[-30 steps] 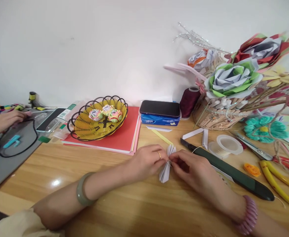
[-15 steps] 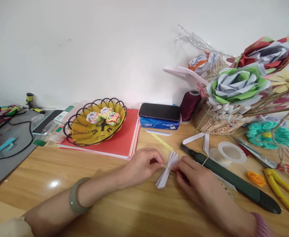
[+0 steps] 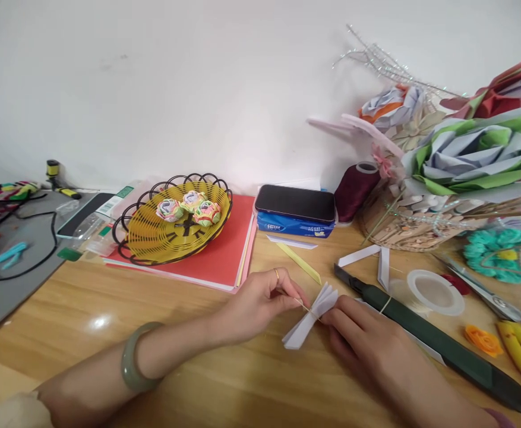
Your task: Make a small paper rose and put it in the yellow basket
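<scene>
A bundle of folded white paper strips [image 3: 303, 330] fans out at both ends and is cinched at its middle by a thin pale thread [image 3: 305, 307]. My left hand [image 3: 260, 302], with a ring and a green bangle on its arm, pinches one end of the thread to the left of the bundle. On the other side my right hand [image 3: 367, 333] is closed, its fingertips on the thread's other end and close against the paper. Its palm and lower fingers are partly hidden. The bundle is tilted, its upper end leaning right.
A dark green utility knife [image 3: 438, 345] lies right of my right hand, near a thread spool [image 3: 436, 292], scissors [image 3: 487, 291] and an orange paper flower [image 3: 483, 340]. Behind are a yellow basket [image 3: 166, 244], a phone [image 3: 296, 202] on a blue packet [image 3: 294, 224], and paper flowers [image 3: 474, 151].
The view has shifted and come closer on the right side. Both hands still hold the thread; the paper bundle leans further right than before.
</scene>
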Demonstrator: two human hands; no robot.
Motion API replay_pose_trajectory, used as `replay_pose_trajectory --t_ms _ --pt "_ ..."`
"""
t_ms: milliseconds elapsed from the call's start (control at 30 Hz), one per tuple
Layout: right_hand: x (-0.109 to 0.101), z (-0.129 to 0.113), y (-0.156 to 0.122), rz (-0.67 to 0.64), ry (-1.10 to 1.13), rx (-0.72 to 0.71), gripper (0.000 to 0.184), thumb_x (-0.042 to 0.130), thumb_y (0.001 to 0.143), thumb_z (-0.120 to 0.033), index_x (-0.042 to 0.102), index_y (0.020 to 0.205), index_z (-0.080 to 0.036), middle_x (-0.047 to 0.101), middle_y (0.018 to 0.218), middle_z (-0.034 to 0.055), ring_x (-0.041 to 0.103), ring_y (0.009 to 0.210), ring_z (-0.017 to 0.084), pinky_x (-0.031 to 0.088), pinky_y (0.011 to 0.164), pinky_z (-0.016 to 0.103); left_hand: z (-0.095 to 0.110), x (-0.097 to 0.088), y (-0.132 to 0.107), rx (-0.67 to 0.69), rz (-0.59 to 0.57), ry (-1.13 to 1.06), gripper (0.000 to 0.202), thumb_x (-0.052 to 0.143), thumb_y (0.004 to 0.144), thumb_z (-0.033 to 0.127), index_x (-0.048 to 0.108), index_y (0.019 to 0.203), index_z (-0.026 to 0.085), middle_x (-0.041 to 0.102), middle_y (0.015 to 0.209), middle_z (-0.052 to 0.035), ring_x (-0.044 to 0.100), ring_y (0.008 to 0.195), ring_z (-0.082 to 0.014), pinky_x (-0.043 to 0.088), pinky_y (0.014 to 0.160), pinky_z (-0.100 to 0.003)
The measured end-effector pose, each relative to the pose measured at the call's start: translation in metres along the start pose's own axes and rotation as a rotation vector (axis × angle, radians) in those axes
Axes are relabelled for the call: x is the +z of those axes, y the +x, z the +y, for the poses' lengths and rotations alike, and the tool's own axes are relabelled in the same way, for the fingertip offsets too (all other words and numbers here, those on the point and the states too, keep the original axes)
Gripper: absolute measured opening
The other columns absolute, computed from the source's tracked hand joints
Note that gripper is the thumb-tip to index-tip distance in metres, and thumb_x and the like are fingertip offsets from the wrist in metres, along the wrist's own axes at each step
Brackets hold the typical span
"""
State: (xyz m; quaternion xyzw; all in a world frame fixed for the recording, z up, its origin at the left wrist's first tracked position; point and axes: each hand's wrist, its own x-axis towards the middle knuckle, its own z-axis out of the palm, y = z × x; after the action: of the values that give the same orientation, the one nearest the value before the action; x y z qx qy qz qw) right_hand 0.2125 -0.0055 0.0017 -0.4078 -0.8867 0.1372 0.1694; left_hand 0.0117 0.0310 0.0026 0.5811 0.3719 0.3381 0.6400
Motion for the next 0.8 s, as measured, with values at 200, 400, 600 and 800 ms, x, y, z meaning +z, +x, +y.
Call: replay_pose_trajectory --t_ms 200,400,600,800 --pt "-0.005 -0.001 0.000 -0.045 0.000 -0.020 0.025 0.035 0.090 -0.014 0.055 0.101 -0.022 0.059 0.087 0.0051 0.061 0.075 0.019 0.051 0.064 0.034 0.000 -0.002 0.003 -0.046 0.056 -0.083 0.014 0.064 0.071 0.020 0.052 0.067 0.015 0.062 0.071 -0.0007 0.057 0.067 -0.0096 0.045 0.066 -0.024" --pt "-0.008 0.000 0.002 -0.088 0.019 -0.041 0.023 0.037 0.089 -0.014 0.056 0.099 -0.022 0.060 0.089 0.0052 0.061 0.076 0.020 0.051 0.064 0.034 -0.006 -0.003 0.005 -0.067 0.142 -0.064 0.014 0.066 0.069 0.020 0.053 0.066 0.015 0.061 0.068 0.0003 0.056 0.066 -0.0102 0.045 0.064 -0.024" --pt "-0.006 0.002 0.007 -0.098 -0.002 -0.048 0.021 0.039 0.087 -0.011 0.057 0.089 -0.020 0.057 0.079 0.0031 0.057 0.066 0.016 0.048 0.058 0.030 -0.001 -0.004 0.005 -0.105 0.005 -0.130 0.016 0.063 0.073 0.022 0.049 0.069 0.015 0.064 0.077 -0.0019 0.058 0.071 -0.0103 0.046 0.068 -0.025" --pt "-0.004 0.000 0.011 -0.083 -0.009 -0.078 0.018 0.041 0.087 -0.013 0.058 0.086 -0.019 0.058 0.082 0.0043 0.057 0.069 0.016 0.048 0.061 0.029 0.004 -0.002 0.005 -0.104 -0.130 -0.096 0.016 0.054 0.081 0.024 0.044 0.072 0.016 0.065 0.074 -0.0027 0.062 0.075 -0.0120 0.046 0.072 -0.026"
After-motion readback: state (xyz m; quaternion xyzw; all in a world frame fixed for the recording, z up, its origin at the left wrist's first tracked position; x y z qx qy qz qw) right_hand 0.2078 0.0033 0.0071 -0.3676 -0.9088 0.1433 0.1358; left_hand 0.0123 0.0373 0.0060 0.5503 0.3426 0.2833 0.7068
